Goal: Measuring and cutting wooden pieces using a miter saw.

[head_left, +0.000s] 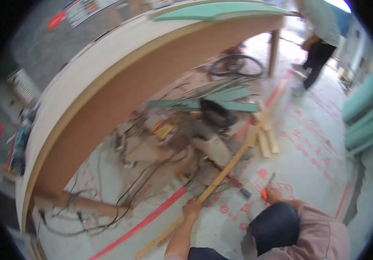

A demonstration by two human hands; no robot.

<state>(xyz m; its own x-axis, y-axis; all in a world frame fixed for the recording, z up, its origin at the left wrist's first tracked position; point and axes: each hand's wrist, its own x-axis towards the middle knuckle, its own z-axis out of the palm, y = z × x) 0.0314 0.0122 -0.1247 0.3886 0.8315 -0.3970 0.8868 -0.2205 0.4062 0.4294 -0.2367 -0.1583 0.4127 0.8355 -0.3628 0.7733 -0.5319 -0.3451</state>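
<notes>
My left hand (pixel 191 210) is closed around a long, narrow wooden strip (pixel 221 177), which slants from the lower edge up toward the middle of the view. My right hand (pixel 275 194) grips an orange-handled tool (pixel 264 193) with a thin grey shaft or blade pointing up and away; its exact kind is too blurred to tell. Beyond the strip's far end lie short pale wood pieces (pixel 263 143). Between my hands, a dark flat-ended tool (pixel 243 191) rests on the floor.
A curved workbench (pixel 104 82) arches over the left side, with a green sheet (pixel 212 11) on top. Beneath it are scraps, cables (pixel 125 199) and green board strips (pixel 234 105). Red marks cover the floor. Another person (pixel 319 41) stands at far right, near stacked green boards (pixel 366 115).
</notes>
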